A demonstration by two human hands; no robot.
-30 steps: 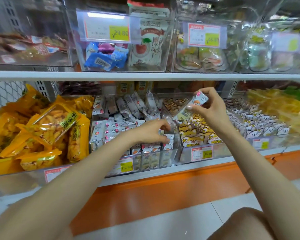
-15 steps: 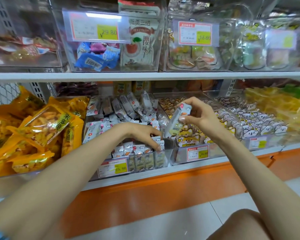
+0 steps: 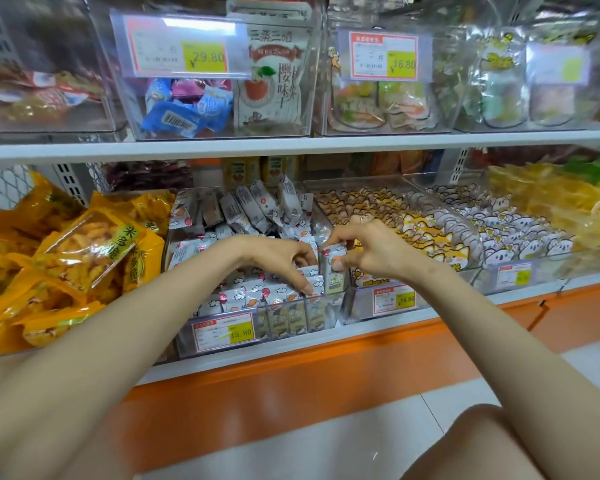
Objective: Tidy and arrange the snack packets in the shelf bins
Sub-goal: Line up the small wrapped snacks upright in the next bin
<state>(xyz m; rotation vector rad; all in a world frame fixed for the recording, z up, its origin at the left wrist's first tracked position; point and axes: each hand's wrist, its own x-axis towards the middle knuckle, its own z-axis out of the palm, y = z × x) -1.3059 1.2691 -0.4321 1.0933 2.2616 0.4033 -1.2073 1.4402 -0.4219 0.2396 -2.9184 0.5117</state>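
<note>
A clear shelf bin (image 3: pixel 329 315) on the lower shelf holds several small white snack packets (image 3: pixel 257 206) with cloud prints. My right hand (image 3: pixel 368 247) pinches one white packet (image 3: pixel 335 268) upright at the bin's right front corner. My left hand (image 3: pixel 278 258) reaches into the same bin just left of it, fingers bent down onto the front row of upright packets (image 3: pixel 250 296). Whether its fingers grip one I cannot make out.
Yellow snack bags (image 3: pixel 77 251) fill the bin to the left. Fox-print packets (image 3: pixel 426 233) and koala-print packets (image 3: pixel 513 230) sit in bins to the right. The upper shelf (image 3: pixel 291 145) carries clear bins with price tags. An orange base panel (image 3: pixel 326 375) and my knee (image 3: pixel 482 445) lie below.
My right hand has brought the white packet down and left from above the fox-print bin into the right front corner of the middle bin. My left hand stayed on the front row.
</note>
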